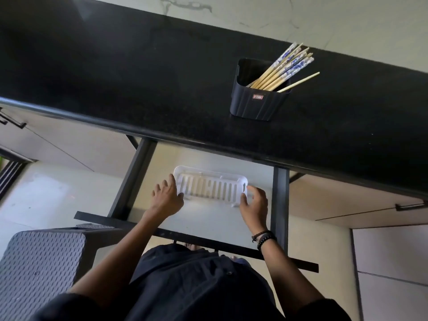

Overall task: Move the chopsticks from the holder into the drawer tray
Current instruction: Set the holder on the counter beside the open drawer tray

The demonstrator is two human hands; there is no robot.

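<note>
Chopsticks (286,68) are leaning in the holder (256,104) on the far counter (139,77) — both hands (167,199) (254,203), fingers spread, are touching the empty tray's (212,187) ends in the open drawer (208,218).

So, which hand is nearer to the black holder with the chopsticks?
The right hand. It rests at the right end of the white tray in the drawer, more nearly below the holder on the counter. The left hand is at the tray's left end, farther away.

Black speckled countertop (115,77) — pale marble wall (347,17) behind, grey woven stool (39,269) below
</note>
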